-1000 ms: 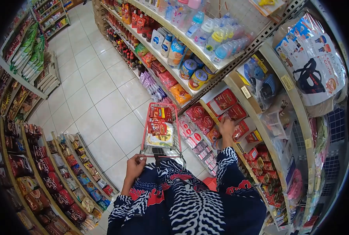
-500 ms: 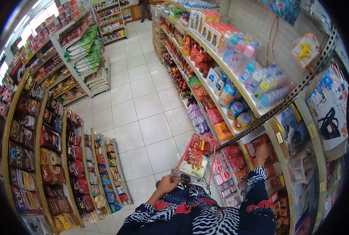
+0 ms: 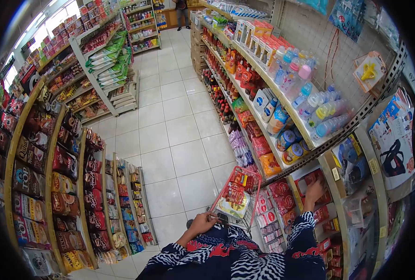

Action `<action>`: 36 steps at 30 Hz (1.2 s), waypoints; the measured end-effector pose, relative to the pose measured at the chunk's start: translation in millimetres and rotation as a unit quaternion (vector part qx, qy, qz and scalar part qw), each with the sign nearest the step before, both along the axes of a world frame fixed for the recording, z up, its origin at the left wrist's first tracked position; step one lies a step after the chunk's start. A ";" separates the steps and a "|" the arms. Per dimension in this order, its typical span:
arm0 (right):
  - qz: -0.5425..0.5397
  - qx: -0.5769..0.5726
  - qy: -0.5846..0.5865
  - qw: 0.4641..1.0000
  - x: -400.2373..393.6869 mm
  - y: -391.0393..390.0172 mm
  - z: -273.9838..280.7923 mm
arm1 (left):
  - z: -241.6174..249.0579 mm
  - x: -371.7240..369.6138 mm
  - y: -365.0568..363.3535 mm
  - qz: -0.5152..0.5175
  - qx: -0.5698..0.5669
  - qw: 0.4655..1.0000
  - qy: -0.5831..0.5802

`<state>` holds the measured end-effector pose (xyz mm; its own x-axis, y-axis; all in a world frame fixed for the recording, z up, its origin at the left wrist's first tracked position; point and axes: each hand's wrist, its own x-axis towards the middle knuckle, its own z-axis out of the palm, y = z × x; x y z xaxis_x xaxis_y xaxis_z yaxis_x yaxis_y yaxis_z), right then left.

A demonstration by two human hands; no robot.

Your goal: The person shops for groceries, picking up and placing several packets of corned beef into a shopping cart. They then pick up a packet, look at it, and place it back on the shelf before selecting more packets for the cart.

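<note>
My left hand (image 3: 202, 224) is closed around the handle of a wire shopping basket (image 3: 255, 203) with a red rim. In the basket lie red packets (image 3: 235, 192) and a white pack with a yellow-green picture (image 3: 233, 206). My right hand (image 3: 314, 190) reaches into the shelf on the right, at red packets (image 3: 305, 182). Its fingertips are in shadow against them, so I cannot make out whether it grips one. More red pouches (image 3: 282, 196) stand to the left of that hand.
Coffee packs (image 3: 63, 163) fill the curved-looking shelves at left. Baby bottles (image 3: 305, 84) and cans (image 3: 293, 151) stand on the right shelving. A tiled aisle (image 3: 170, 126) runs ahead, with a person (image 3: 181, 14) at its far end.
The view has shifted slightly, so the shelves and basket sit a little lower and further right. My right hand stays at the red packets; my left still holds the basket.
</note>
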<state>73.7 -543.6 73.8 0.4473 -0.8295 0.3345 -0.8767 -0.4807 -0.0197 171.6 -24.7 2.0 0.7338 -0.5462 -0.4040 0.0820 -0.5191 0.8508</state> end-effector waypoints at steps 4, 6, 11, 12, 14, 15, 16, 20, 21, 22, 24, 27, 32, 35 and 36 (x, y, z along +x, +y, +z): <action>-0.009 -0.009 0.012 1.000 -12.1 0.4 -6.0 | -0.5 1.8 0.3 -0.018 -0.004 1.000 -0.004; -0.009 -0.006 -0.003 1.000 -19.6 -6.2 -11.3 | 0.1 2.0 0.6 -0.025 0.002 1.000 -0.005; 0.015 0.030 -0.077 0.996 -23.5 -3.0 6.0 | -3.3 2.4 1.3 -0.029 -0.004 1.000 0.000; 0.015 0.031 -0.077 0.996 -25.9 -1.7 6.1 | -6.1 0.7 1.9 -0.029 -0.004 1.000 0.000; 0.022 -0.022 -0.096 0.995 -29.7 2.3 4.0 | -10.9 2.1 2.9 -0.035 0.012 0.999 -0.008; 0.021 -0.023 -0.099 0.995 -31.6 10.0 10.9 | -7.5 3.6 3.0 -0.035 0.011 0.999 -0.011; 0.026 0.017 -0.107 0.994 -33.6 24.7 23.4 | -2.9 2.5 3.0 -0.034 0.008 0.999 -0.008; 0.171 -0.102 -0.227 0.953 -39.3 83.3 26.6 | -7.6 0.8 3.1 -0.027 0.012 0.999 -0.018; 0.187 -0.111 -0.259 0.941 -37.6 99.6 21.4 | -5.1 1.4 2.4 -0.022 0.011 0.999 -0.020; 0.203 -0.118 -0.291 0.928 -36.6 117.6 14.2 | -2.4 0.3 2.8 -0.018 0.004 1.000 0.002; 0.161 -0.012 -0.312 0.936 -31.8 157.1 -6.9 | -1.9 -1.0 2.0 -0.015 -0.001 1.000 0.022; 0.145 0.348 -0.501 0.779 -5.2 226.7 -36.9 | -21.6 4.8 -4.1 0.062 -0.165 0.979 0.099; 0.228 0.555 -0.473 0.645 28.7 304.6 -64.0 | 9.3 27.7 -21.5 0.118 -0.287 0.934 0.175; 0.257 0.565 -0.459 0.636 50.2 313.7 -58.7 | 3.8 23.6 -25.2 0.151 -0.255 0.951 0.091; 0.276 0.570 -0.431 0.642 53.7 315.0 -55.4 | -4.7 19.3 -22.4 0.149 -0.254 0.952 0.088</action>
<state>127.4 -228.6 18.4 0.8349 -0.5496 -0.0299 -0.0062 0.0449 -0.9990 190.9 -47.1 -2.7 0.8323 -0.4817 -0.2742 0.3252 0.0236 0.9454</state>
